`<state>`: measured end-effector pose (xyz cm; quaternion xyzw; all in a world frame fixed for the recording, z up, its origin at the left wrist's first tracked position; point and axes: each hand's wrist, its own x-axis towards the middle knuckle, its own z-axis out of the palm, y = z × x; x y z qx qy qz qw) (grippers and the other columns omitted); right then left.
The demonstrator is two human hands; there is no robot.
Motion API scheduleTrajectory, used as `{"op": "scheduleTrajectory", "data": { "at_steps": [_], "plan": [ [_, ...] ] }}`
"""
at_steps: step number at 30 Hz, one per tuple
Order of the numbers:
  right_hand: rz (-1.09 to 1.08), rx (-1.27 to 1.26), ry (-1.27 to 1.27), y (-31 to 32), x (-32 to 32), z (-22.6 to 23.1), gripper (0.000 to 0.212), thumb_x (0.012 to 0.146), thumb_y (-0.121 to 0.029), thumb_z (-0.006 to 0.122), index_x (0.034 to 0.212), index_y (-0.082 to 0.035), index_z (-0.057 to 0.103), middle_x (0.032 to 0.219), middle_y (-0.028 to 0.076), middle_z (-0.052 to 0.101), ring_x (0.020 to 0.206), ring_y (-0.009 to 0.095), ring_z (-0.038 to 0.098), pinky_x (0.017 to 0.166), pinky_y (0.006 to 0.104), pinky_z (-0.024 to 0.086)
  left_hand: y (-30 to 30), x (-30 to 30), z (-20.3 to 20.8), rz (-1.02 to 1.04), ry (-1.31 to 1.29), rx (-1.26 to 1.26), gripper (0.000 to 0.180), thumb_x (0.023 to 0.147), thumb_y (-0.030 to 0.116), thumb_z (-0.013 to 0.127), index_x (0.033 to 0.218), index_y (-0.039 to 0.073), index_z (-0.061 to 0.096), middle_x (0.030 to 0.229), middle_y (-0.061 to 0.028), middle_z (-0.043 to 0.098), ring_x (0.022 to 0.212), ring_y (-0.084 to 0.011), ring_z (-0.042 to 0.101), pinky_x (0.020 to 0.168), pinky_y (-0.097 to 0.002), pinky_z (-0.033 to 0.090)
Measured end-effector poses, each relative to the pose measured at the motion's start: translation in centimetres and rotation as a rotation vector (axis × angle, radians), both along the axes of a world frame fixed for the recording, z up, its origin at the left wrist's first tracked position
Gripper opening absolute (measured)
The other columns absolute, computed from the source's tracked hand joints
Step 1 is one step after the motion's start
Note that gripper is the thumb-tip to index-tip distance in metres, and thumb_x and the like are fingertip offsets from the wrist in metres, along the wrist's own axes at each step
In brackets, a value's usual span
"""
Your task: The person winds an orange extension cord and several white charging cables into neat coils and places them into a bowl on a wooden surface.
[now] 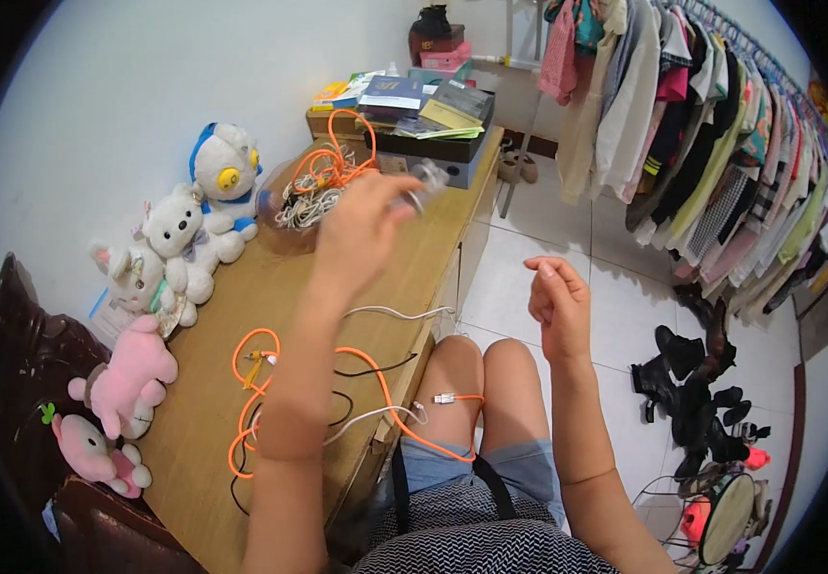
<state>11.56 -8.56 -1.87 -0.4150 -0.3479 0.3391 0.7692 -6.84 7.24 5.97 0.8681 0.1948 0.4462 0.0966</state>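
Observation:
My left hand [364, 228] is raised over the table, fingers closed on a small clear or silvery thing [425, 182] that motion blurs. Just beyond it, a bowl [285, 239] holds a tangle of white cables [311, 203] and an orange cable [345, 158]. My right hand [559, 298] is held up above the floor, right of my knees, with curled fingers and nothing visible in them. Below my left forearm lies a loose orange cable [376, 368] among black and white ones; its USB plug [445, 398] rests on my thigh.
Plush toys [129, 375] line the table's left side by the wall. A box [433, 143] topped with booklets stands at the far end. To the right are a rack of clothes [691, 124], a heap of shoes [691, 373] and a round stool [728, 519].

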Motion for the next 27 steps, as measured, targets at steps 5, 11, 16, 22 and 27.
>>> {"op": "scheduleTrajectory", "data": {
  "at_steps": [5,11,16,22,27],
  "plan": [
    [0.128,-0.116,-0.067,1.9,-1.7,-1.5,0.017,0.090,-0.018,0.055,0.091,-0.003,0.064,0.059,-0.007,0.041,0.049,0.001,0.030,0.044,0.0181,0.024,8.9,-1.8,1.4,0.312,-0.060,0.194,0.023,0.079,0.004,0.060,0.100,0.010,0.063,0.087,-0.0093,0.058,0.082,-0.0279,0.055,0.071,-0.0354,0.045],
    [0.244,-0.263,-0.169,3.9,-2.8,-3.0,0.018,0.089,-0.019,0.056,0.090,-0.003,0.064,0.058,-0.007,0.041,0.049,0.002,0.031,0.043,0.0179,0.023,18.0,-1.6,-1.4,0.422,0.099,0.295,0.027,0.078,0.004,0.060,0.103,0.011,0.063,0.099,-0.0093,0.059,0.089,-0.0278,0.055,0.077,-0.0373,0.046],
    [0.273,-0.272,-0.238,6.6,-2.8,-3.1,0.018,0.089,-0.019,0.056,0.089,-0.002,0.064,0.058,-0.007,0.042,0.051,0.002,0.033,0.044,0.0183,0.025,22.3,-2.0,-8.6,0.383,0.374,0.283,0.030,0.084,0.004,0.051,0.109,0.011,0.064,0.126,-0.0110,0.052,0.107,-0.0284,0.054,0.089,-0.0384,0.045],
    [-0.021,-0.137,-0.784,15.9,-1.4,-0.9,0.021,0.085,-0.017,0.057,0.094,0.001,0.065,0.089,0.008,0.062,0.080,0.020,0.058,0.070,0.0283,0.045,22.2,-0.5,-5.8,0.440,0.590,-0.258,0.025,0.085,0.017,0.053,0.104,0.019,0.069,0.101,-0.0141,0.064,0.094,-0.0301,0.061,0.085,-0.0391,0.048],
    [-0.132,-0.040,-1.057,29.3,-2.0,1.1,0.042,0.088,-0.028,0.050,0.120,0.000,0.053,0.133,0.019,0.044,0.122,0.033,0.042,0.101,0.0369,0.034,22.6,0.4,-6.1,0.569,0.711,-0.193,0.025,0.082,0.023,0.052,0.097,0.023,0.071,0.091,-0.0135,0.067,0.088,-0.0283,0.063,0.081,-0.0385,0.049]
  ]
}}
